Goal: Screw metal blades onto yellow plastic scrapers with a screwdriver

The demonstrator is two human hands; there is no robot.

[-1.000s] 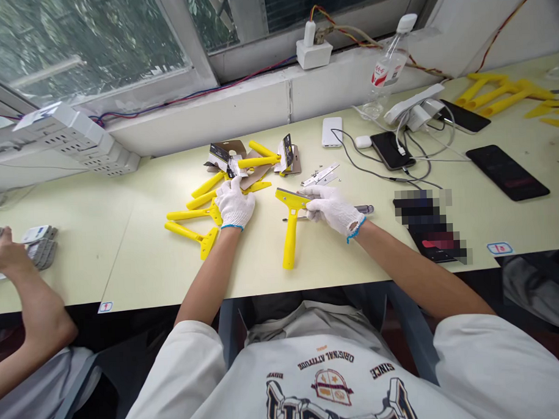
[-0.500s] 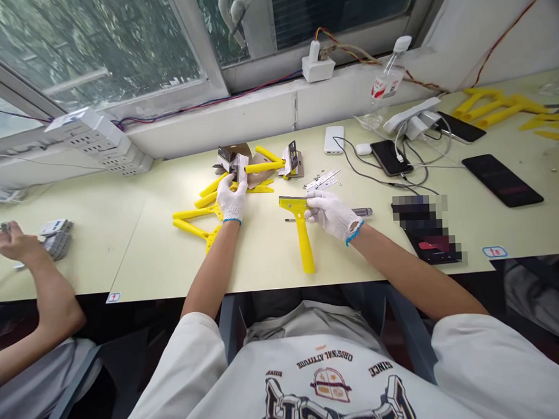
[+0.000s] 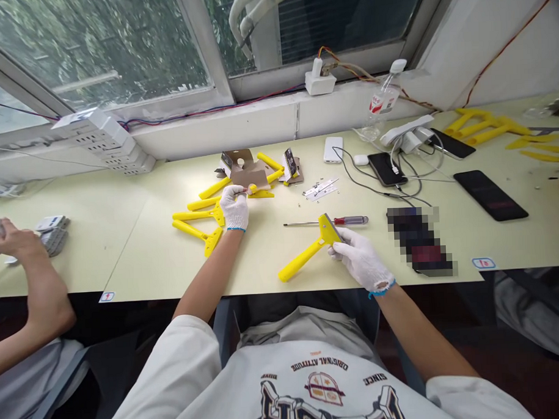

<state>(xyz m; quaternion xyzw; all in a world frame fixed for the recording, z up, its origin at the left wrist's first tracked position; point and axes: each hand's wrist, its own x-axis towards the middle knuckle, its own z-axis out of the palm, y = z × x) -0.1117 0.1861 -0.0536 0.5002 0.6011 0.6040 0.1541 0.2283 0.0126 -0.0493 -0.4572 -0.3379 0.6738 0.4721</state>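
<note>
Near the front edge of the worktop (image 3: pixel 144 263), the right hand (image 3: pixel 361 260) gripped a yellow scraper (image 3: pixel 308 252) by its head, handle slanting forward-left, while the farther left hand's (image 3: pixel 234 209) hold was unclear.

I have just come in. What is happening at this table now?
A person's gloved right hand holds a yellow scraper by its head, the handle pointing left and toward the person. The gloved left hand is at the end of another yellow handle; whether it grips this is unclear. A screwdriver lies just beyond the held scraper, with flat pale strips farther back.
</note>
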